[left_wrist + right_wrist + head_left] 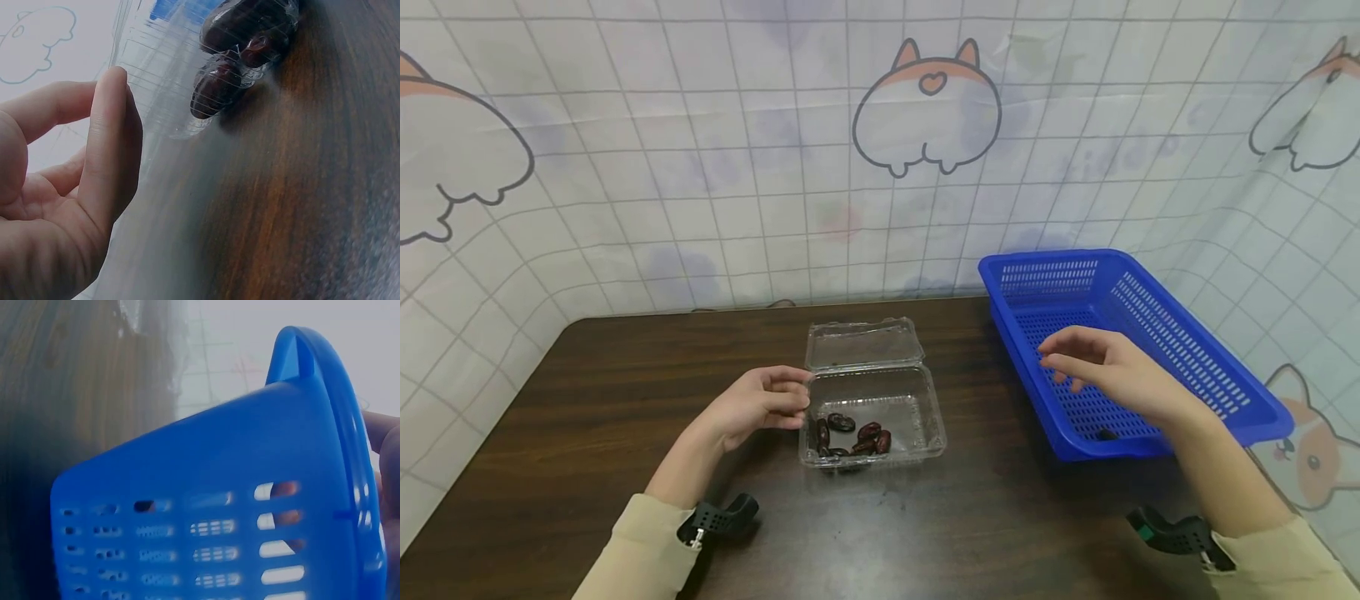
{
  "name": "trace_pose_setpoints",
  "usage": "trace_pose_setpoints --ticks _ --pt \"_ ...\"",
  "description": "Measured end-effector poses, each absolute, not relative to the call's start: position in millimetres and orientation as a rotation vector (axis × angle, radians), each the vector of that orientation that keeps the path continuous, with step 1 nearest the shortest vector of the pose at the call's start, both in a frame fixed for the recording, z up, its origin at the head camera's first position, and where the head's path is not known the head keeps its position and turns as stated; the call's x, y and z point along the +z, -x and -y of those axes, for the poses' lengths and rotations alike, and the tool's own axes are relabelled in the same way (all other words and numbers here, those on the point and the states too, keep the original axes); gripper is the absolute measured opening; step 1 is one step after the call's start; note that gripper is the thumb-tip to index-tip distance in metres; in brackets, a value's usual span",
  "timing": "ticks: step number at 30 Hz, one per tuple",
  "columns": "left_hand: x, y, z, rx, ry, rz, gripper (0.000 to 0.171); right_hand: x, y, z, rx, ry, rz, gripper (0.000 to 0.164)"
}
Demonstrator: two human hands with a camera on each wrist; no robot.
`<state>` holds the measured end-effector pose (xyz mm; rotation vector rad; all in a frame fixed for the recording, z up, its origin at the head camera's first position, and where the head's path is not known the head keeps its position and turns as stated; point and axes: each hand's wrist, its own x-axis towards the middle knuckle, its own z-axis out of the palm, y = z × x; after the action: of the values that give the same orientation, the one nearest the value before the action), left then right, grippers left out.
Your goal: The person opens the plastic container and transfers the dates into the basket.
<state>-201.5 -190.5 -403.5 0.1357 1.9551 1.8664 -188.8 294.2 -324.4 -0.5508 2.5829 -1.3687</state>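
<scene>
A clear plastic clamshell box (917, 392) with its lid (865, 346) folded back stands mid-table. Several dark, glossy dates (841, 422) lie along its left and front part; close up, dates (219, 87) show through the wall. My left hand (767, 404) holds the box at its left rim, curved fingers and thumb meeting there. Over the blue basket (1187, 308) hovers my right hand (1101, 367), fingers loosely bent, nothing between them. A small dark date (1107, 434) lies on the basket floor below it. In the right wrist view, the basket wall (219, 444) hides most of that hand.
The slotted basket stands at the table's right side, close to the patterned wall cloth (737, 150). Dark wood tabletop (610, 400) stretches left of the box. Each wrist wears a black strap (722, 517).
</scene>
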Motion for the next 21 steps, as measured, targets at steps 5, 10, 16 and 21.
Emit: trace_pose_setpoints --ticks 5,10,16,21 --pt "-405.2 203.2 191.2 1.868 -0.138 -1.949 0.049 -320.4 191.1 -287.2 -1.350 0.563 -2.581 0.034" --pt "-406.0 204.3 191.4 1.866 -0.149 -1.939 0.049 -317.3 192.8 -279.6 -1.342 0.603 -2.572 0.035" --pt "-405.4 203.8 192.1 1.869 -0.161 -1.932 0.050 -313.7 196.0 -266.7 -1.312 0.629 -2.570 0.034" --pt "-404.1 203.0 191.7 1.872 -0.162 -1.928 0.051 -310.5 199.4 -255.6 -1.312 0.673 -2.538 0.032"
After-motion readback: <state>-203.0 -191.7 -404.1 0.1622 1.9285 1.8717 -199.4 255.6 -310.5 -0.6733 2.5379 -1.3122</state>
